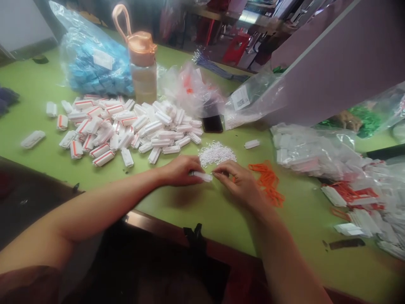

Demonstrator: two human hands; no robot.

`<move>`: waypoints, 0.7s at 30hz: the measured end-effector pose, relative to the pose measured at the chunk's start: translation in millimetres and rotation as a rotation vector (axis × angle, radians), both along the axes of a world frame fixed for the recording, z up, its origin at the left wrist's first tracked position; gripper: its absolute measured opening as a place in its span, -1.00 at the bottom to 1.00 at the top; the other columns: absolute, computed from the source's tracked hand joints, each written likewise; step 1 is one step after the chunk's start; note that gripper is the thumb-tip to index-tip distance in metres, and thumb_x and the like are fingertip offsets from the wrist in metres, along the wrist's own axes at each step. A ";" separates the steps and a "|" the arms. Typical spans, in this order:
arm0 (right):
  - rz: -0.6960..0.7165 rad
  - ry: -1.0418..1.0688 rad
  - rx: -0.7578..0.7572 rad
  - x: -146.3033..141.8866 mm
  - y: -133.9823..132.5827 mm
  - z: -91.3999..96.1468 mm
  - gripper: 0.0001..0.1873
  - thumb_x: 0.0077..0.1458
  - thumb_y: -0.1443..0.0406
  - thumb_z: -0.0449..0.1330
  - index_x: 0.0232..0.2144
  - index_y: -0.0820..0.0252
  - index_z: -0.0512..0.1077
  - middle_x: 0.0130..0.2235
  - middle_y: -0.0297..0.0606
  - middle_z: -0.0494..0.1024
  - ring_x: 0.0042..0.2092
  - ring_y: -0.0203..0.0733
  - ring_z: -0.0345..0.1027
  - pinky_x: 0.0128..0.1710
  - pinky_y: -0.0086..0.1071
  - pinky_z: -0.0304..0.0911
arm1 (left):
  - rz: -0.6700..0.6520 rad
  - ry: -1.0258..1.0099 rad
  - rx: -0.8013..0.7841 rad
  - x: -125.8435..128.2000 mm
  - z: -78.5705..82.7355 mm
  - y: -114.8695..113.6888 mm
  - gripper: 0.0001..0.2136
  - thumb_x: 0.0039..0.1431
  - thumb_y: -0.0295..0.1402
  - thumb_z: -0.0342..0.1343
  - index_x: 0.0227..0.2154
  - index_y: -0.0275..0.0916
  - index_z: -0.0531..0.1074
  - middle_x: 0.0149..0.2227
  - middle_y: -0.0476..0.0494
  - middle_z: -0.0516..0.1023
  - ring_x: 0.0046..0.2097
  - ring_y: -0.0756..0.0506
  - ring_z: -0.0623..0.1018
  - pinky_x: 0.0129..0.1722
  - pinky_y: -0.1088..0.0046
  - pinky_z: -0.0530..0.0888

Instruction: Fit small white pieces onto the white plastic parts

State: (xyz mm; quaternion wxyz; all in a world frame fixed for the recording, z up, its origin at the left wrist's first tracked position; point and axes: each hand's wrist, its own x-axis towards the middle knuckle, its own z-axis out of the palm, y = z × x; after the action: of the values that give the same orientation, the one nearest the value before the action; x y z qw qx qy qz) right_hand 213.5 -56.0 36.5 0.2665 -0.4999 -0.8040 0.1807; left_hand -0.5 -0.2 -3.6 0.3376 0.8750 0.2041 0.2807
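Note:
My left hand (182,170) is closed around a small white plastic case (202,175), whose end points toward my other hand. At that end, my right hand (236,177) pinches thumb and forefinger together; whatever lies between them is too small to make out. Just beyond both hands is a heap of tiny white pieces (217,153). Orange straps (268,183) lie in a loose pile to the right of my right hand. A large pile of similar white cases (126,126), some with an orange stripe, spreads behind my left arm.
A bottle with a copper-coloured lid (143,63) stands beside a bag of blue pieces (95,63). A phone (212,123) lies behind the tiny pieces. Clear bags of white pieces (313,147) cover the right side of the green table (171,211). One white case (252,144) lies apart.

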 end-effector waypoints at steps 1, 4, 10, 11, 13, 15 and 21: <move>0.024 -0.028 0.009 -0.2 -0.6 0.6 -0.87 0.19 0.25 0.10 -0.36 0.10 0.42 -0.34 -0.27 0.51 -0.28 -0.20 0.38 -0.28 -0.32 0.23 | -0.004 0.002 0.000 0.1 0.3 0.0 -0.74 0.11 -0.23 0.15 -0.30 -0.33 0.59 -0.35 -0.20 0.52 -0.31 -0.03 0.49 -0.27 0.48 0.41; 0.056 -0.116 0.055 -0.2 -2.0 0.6 -0.86 0.21 0.26 0.09 -0.35 0.10 0.43 -0.33 -0.27 0.53 -0.27 -0.19 0.39 -0.30 -0.33 0.18 | -0.010 0.018 -0.005 0.2 2.7 -0.1 -0.75 0.11 -0.25 0.16 -0.29 -0.33 0.59 -0.35 -0.20 0.52 -0.31 -0.02 0.50 -0.28 0.49 0.39; 0.057 -0.299 0.157 -3.2 -4.8 -0.4 -0.79 0.25 0.24 0.04 -0.34 0.10 0.46 -0.32 -0.27 0.56 -0.25 -0.19 0.38 -0.29 -0.31 0.06 | -0.002 0.025 -0.005 0.0 5.3 -1.0 -0.76 0.11 -0.24 0.16 -0.35 -0.34 0.58 -0.37 -0.18 0.51 -0.34 0.00 0.47 -0.32 0.51 0.37; 0.054 -0.335 0.174 -4.6 -5.6 0.0 -0.77 0.26 0.24 0.03 -0.33 0.10 0.46 -0.31 -0.27 0.57 -0.25 -0.19 0.37 -0.29 -0.30 0.04 | -0.002 0.021 -0.006 0.0 5.0 -1.1 -0.76 0.11 -0.24 0.16 -0.35 -0.34 0.58 -0.37 -0.18 0.50 -0.35 0.00 0.47 -0.32 0.51 0.37; 0.036 -0.404 0.210 -8.1 -7.4 1.3 -0.76 0.27 0.24 0.01 -0.33 0.09 0.47 -0.31 -0.27 0.57 -0.25 -0.18 0.35 -0.29 -0.29 0.00 | 0.004 0.020 -0.006 -0.1 4.2 -1.1 -0.78 0.10 -0.25 0.16 -0.37 -0.33 0.58 -0.37 -0.17 0.50 -0.35 0.00 0.47 -0.32 0.51 0.37; 0.010 -0.469 0.256 -11.7 -9.3 3.2 -0.74 0.27 0.26 0.00 -0.35 0.09 0.47 -0.33 -0.28 0.57 -0.27 -0.19 0.33 -0.29 -0.28 -0.05 | 0.010 0.023 -0.005 -0.3 3.6 -1.2 -0.79 0.09 -0.26 0.17 -0.38 -0.32 0.57 -0.37 -0.17 0.50 -0.35 0.00 0.46 -0.32 0.50 0.37; 0.032 -0.537 0.337 -16.1 -12.5 6.8 -0.71 0.28 0.32 -0.01 -0.38 0.11 0.49 -0.36 -0.28 0.56 -0.30 -0.21 0.27 -0.32 -0.28 -0.10 | 0.015 -0.001 -0.027 -0.5 3.2 -1.8 -0.76 0.11 -0.22 0.15 -0.36 -0.32 0.58 -0.36 -0.17 0.49 -0.34 -0.01 0.47 -0.31 0.49 0.38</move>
State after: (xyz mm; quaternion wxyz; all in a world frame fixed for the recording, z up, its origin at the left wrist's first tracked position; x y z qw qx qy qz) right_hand 197.4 -68.5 43.3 0.1211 -0.4658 -0.8720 -0.0892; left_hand -1.0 -1.9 -0.4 0.3474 0.8686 0.2142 0.2811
